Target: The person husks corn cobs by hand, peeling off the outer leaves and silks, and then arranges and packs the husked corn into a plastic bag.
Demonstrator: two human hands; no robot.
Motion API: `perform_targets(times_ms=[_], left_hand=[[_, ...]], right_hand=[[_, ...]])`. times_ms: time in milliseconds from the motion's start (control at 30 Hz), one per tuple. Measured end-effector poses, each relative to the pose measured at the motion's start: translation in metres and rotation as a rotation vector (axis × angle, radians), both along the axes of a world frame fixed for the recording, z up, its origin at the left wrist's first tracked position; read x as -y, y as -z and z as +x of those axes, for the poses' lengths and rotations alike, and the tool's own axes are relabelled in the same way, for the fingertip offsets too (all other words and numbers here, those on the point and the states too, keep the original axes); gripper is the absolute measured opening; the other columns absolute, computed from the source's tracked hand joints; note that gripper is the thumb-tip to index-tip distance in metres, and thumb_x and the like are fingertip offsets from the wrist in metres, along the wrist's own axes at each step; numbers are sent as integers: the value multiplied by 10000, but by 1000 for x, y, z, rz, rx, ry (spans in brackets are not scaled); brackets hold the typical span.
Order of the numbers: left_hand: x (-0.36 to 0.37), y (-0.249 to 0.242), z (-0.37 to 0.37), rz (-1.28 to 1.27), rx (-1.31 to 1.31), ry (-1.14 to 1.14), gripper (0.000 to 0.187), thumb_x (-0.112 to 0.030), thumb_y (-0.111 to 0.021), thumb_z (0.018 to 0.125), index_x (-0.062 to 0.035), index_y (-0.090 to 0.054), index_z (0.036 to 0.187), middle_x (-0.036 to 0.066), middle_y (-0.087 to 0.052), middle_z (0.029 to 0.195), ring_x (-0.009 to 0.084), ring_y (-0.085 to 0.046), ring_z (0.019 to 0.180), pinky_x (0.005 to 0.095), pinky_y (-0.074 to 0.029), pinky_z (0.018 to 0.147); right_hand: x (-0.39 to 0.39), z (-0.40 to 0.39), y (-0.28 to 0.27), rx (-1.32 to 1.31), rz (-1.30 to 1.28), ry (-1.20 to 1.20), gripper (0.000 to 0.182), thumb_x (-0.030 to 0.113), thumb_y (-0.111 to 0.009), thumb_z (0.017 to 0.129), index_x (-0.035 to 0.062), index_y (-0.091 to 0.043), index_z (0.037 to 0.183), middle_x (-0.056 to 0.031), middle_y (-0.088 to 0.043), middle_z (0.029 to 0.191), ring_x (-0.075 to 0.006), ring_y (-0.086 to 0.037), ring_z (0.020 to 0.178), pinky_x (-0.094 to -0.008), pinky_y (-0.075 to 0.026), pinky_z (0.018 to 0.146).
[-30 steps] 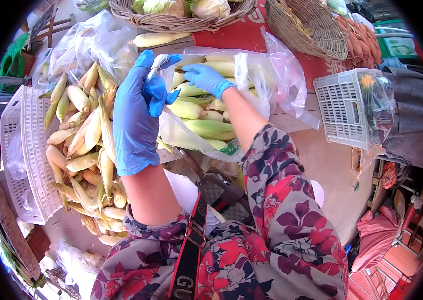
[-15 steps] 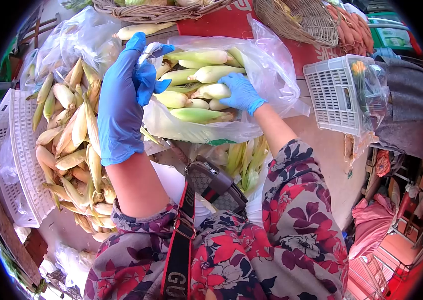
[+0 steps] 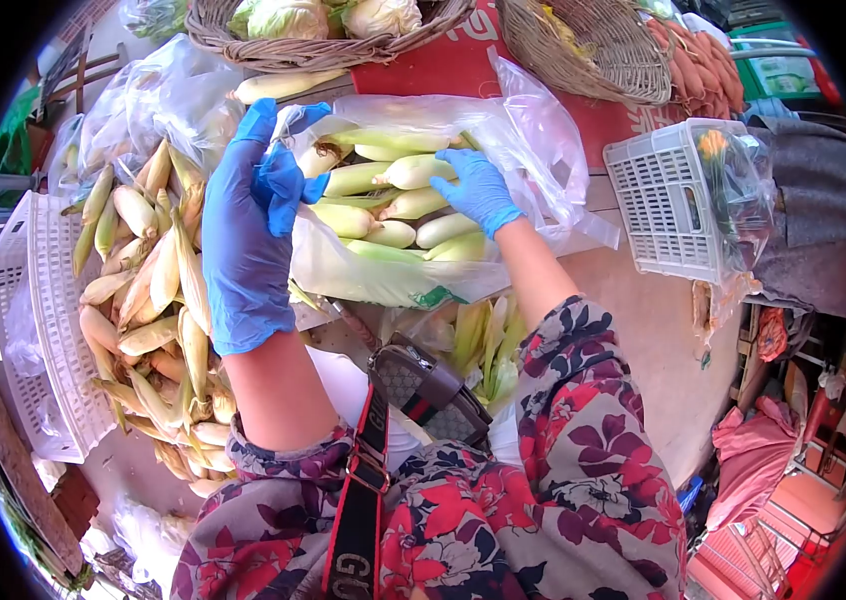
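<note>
In the head view, my left hand, in a blue glove, is closed on the gathered left edge of a clear plastic bag. Loose blue glove material bunches at its fingers. Ears of corn in pale green husks lie in rows in the bag. My right hand, also blue-gloved, reaches in from the right, its thumb and fingers apart. Its fingertips touch the right end of an upper ear of corn; another ear lies just below. The undersides of the fingers are hidden.
A heap of husked corn lies at left beside a white plastic crate. Wicker baskets stand at the back, one with cabbages. Carrots and another white crate are at right. A small bag hangs before me.
My right hand has shifted from the lower ear to the end of the ear above it. My left hand stays at the bag's edge. The whole view has tilted slightly upward.
</note>
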State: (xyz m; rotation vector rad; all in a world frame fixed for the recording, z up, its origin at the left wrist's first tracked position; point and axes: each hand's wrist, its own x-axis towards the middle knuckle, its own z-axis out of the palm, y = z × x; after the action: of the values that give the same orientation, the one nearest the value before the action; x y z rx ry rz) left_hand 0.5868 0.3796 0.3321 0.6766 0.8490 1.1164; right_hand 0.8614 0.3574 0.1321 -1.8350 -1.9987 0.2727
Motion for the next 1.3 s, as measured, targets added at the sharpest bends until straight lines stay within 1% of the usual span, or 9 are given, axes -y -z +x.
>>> perform_targets(times_ms=[200,467,667,767,867,967,1200,1233,1300], left_hand=[[-7,2,-2,-40,671,-1,439,-229,-467,935,145,-461,1163,-52,-375,549,59,-286,377,266,-450,592],[-8,3,4,-20,668,-7,512,-253,-451,948,173,-377,1223,-53,-367,562,61,-290,400,226,-397,630],[-8,2,2,8,644,53,595,-258,-442,949,186,-252,1297,-58,-350,545,54,-287,392,221,-403,653],[-8,2,2,-18,653,27,458,-262,-455,947,142,-465,1162,-54,-398,553,57,-290,413,252,-362,585],[-6,-1,5,4,579,13,611,-245,-463,939,189,-233,1302,-64,-331,526,52,-284,388,218,-389,633],[-7,1,4,-15,641,29,482,-267,-458,944,163,-454,1160,-55,-397,550,60,-298,417,253,-367,582],[-6,-2,4,-51,555,-1,491,-260,-466,938,159,-437,1192,-63,-397,552,61,-294,434,231,-351,577],[-6,-2,4,-41,550,2,488,-257,-466,938,156,-437,1195,-64,-397,552,60,-295,435,229,-350,578],[-6,-3,5,-22,548,4,480,-251,-468,937,153,-441,1195,-64,-392,550,60,-294,436,226,-345,576]], right_hand=[[-36,-5,1,57,-290,95,453,483,-517,824,74,-671,941,-186,-614,1013,-334,-576,946,-403,-452,869],[-14,-15,-6,309,-685,-67,515,506,-413,839,100,-683,1007,-200,-591,1071,-326,-576,961,-440,-415,914],[-11,-26,-19,324,-623,-42,438,426,-525,800,98,-643,1067,-178,-591,1096,-324,-541,1038,-439,-418,892],[-32,-33,-11,119,35,35,379,341,-614,745,102,-629,1039,-145,-584,1086,-302,-542,1017,-433,-420,863],[-68,-38,22,101,283,100,381,294,-655,697,135,-604,1039,-113,-559,1055,-284,-525,981,-421,-421,848],[-63,-49,-4,374,-183,93,472,318,-667,675,169,-578,1115,-114,-536,1073,-291,-499,1010,-419,-421,863],[-15,-39,6,42,-273,-119,471,416,-624,741,173,-609,1144,-116,-554,1125,-311,-487,1052,-439,-424,870],[-28,-28,9,-131,-265,-214,450,411,-592,780,122,-626,1123,-145,-598,1061,-308,-535,984,-422,-429,874],[-44,-7,21,-568,-170,67,398,332,-570,802,82,-627,1106,-182,-616,1032,-326,-569,934,-383,-426,876]])
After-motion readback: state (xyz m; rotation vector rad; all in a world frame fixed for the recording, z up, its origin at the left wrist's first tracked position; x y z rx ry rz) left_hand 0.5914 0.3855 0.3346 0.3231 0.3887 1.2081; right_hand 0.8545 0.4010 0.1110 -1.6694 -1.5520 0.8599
